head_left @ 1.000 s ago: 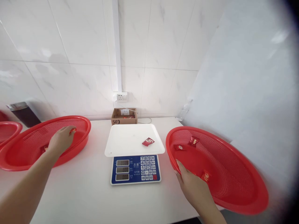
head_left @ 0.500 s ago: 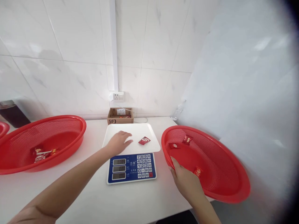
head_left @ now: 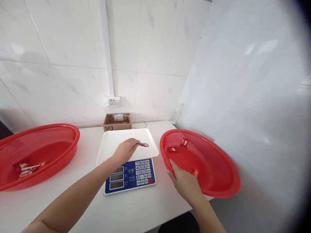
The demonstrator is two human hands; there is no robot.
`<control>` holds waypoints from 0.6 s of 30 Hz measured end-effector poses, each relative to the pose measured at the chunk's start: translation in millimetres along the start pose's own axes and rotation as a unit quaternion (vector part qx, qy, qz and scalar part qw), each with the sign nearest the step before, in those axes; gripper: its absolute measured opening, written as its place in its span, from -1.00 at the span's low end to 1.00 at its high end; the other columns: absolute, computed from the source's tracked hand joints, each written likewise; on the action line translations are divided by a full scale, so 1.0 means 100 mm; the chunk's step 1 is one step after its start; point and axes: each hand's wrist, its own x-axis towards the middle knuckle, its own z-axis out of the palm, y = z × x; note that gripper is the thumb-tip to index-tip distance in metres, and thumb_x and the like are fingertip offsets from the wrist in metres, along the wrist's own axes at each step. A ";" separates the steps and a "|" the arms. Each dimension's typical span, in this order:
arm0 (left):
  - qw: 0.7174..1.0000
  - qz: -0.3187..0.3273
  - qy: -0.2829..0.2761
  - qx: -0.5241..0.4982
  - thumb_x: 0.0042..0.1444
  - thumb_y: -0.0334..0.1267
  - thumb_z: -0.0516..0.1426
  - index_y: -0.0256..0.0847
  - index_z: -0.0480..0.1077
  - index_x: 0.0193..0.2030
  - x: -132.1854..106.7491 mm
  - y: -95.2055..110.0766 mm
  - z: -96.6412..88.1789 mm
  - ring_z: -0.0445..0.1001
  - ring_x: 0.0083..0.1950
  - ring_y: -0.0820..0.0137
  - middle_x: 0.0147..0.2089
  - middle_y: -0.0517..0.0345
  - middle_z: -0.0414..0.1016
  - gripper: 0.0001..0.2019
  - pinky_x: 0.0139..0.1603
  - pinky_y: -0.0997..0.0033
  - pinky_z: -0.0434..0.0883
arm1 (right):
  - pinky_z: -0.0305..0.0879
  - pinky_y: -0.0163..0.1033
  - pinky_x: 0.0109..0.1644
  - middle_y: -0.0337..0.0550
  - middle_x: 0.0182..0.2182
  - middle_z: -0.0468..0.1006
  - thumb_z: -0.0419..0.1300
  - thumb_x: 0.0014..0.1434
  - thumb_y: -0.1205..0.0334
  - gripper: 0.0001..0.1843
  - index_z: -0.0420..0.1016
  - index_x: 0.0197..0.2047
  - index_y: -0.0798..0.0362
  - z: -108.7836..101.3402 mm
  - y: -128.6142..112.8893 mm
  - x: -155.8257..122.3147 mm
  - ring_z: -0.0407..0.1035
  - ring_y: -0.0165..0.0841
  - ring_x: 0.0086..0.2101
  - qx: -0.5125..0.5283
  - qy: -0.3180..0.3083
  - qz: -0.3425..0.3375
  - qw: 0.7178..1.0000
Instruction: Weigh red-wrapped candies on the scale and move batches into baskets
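Between the thumb and fingers of my left hand (head_left: 125, 150) is a small red wrapped packet (head_left: 143, 144), seen nearly edge-on above the white pan (head_left: 114, 137) of a digital scale (head_left: 131, 177). My right hand (head_left: 183, 181) is closed over the near-left rim of a red plastic basket (head_left: 218, 191), thumb and fingers on either side of the rim. Inside that basket lie a red packet (head_left: 184, 142) against the far wall, another red packet (head_left: 172, 149) at the left, and a red-and-gold packet (head_left: 195, 173) partly hidden by my right hand.
Another red basket (head_left: 75, 142) stands at the left, with several packets (head_left: 26, 168) in it. A small cardboard box (head_left: 117, 122) sits behind the scale by the wall. A wall socket (head_left: 114, 102) is above it. At the right the white table (head_left: 131, 210) meets a pale panel (head_left: 225, 97).
My left hand has moved right and taken hold of the packet, lifting it off the scale pan. My right hand stays on the basket rim. The whole view has shifted a little.
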 end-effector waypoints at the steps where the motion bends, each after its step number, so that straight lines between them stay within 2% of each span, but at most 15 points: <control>1: 1.000 0.004 0.013 -0.010 0.30 -0.24 -0.16 -0.03 0.45 -0.04 -0.08 0.03 -0.03 0.46 0.00 0.36 -0.03 0.15 0.50 -0.64 0.02 0.31 0.41 | 0.30 0.03 -0.06 0.14 -0.06 0.54 -0.20 0.32 0.09 -0.43 0.07 0.32 0.16 -0.01 0.01 0.00 0.45 -0.10 -0.11 0.014 0.003 -0.001 1.000; 4: 0.997 0.035 0.068 -0.031 0.28 -0.26 -0.10 -0.08 0.43 -0.02 -0.32 0.12 -0.05 0.46 0.01 0.34 0.01 0.07 0.47 -0.69 -0.01 0.33 0.46 | 0.16 0.09 0.13 0.14 0.16 0.35 -0.13 0.28 0.02 -0.40 0.13 0.29 0.16 -0.04 -0.01 -0.01 0.22 -0.07 0.14 0.091 0.062 -0.018 0.994; 6: 0.988 0.085 0.123 -0.044 0.26 -0.30 -0.05 -0.08 0.43 -0.02 -0.46 0.21 -0.04 0.48 -0.02 0.35 -0.01 0.05 0.47 -0.73 -0.06 0.37 0.48 | 0.07 0.05 0.22 0.09 0.20 0.29 -0.10 0.26 -0.02 -0.41 0.23 0.24 0.13 -0.07 -0.09 -0.04 0.11 -0.12 0.21 0.201 0.108 -0.048 0.973; 8: 0.973 0.140 0.172 -0.058 0.23 -0.37 0.01 -0.04 0.40 0.01 -0.57 0.31 0.00 0.49 -0.04 0.38 -0.03 0.08 0.47 -0.72 -0.07 0.41 0.49 | 0.15 -0.03 0.19 0.05 0.16 0.35 -0.06 0.23 -0.06 -0.41 0.25 0.22 0.09 -0.11 -0.21 -0.08 0.21 -0.19 0.16 0.366 0.087 -0.090 0.922; 11: 0.959 0.174 0.199 -0.099 0.19 -0.44 0.04 0.04 0.37 0.05 -0.67 0.48 0.06 0.50 -0.04 0.39 -0.02 0.11 0.46 -0.65 -0.03 0.39 0.50 | 0.40 -0.15 -0.11 0.01 0.01 0.48 0.09 0.15 -0.05 -0.33 0.14 0.26 0.07 -0.14 -0.41 -0.12 0.42 -0.26 -0.07 0.573 -0.032 -0.121 0.810; 12: 0.960 0.158 0.196 -0.124 0.18 -0.45 0.04 0.06 0.38 0.02 -0.69 0.53 0.07 0.49 -0.01 0.38 -0.01 0.11 0.45 -0.65 -0.02 0.36 0.50 | 0.42 -0.20 -0.21 -0.02 -0.07 0.51 0.15 0.11 -0.02 -0.31 0.13 0.25 0.07 -0.14 -0.46 -0.12 0.45 -0.29 -0.16 0.607 -0.053 -0.117 0.784; 13: 0.960 0.126 0.187 -0.164 0.18 -0.44 0.03 0.07 0.39 -0.01 -0.71 0.58 0.08 0.47 0.02 0.35 0.02 0.11 0.44 -0.66 -0.02 0.32 0.50 | 0.41 -0.24 -0.29 -0.06 -0.13 0.53 0.19 0.08 0.02 -0.31 0.15 0.23 0.07 -0.14 -0.50 -0.12 0.46 -0.33 -0.24 0.626 -0.056 -0.109 0.770; 15: 0.946 0.033 0.142 -0.289 0.18 -0.38 0.04 0.09 0.35 0.02 -0.73 0.64 0.10 0.44 0.09 0.28 0.11 0.07 0.37 -0.68 -0.05 0.25 0.52 | 0.36 -0.28 -0.33 -0.13 -0.24 0.54 0.23 0.04 0.08 -0.38 0.23 0.15 0.07 -0.12 -0.54 -0.12 0.43 -0.38 -0.33 0.636 -0.027 -0.094 0.766; 18: 0.867 -0.074 0.030 -0.493 0.14 -0.25 0.10 0.08 0.15 0.17 -0.73 0.68 0.09 0.43 0.10 0.22 0.17 -0.01 0.33 -0.55 -0.06 0.18 0.52 | 0.33 -0.27 -0.32 -0.19 -0.33 0.52 0.23 0.03 0.11 -0.48 0.29 0.06 0.05 -0.08 -0.56 -0.14 0.39 -0.40 -0.36 0.625 0.017 -0.081 0.777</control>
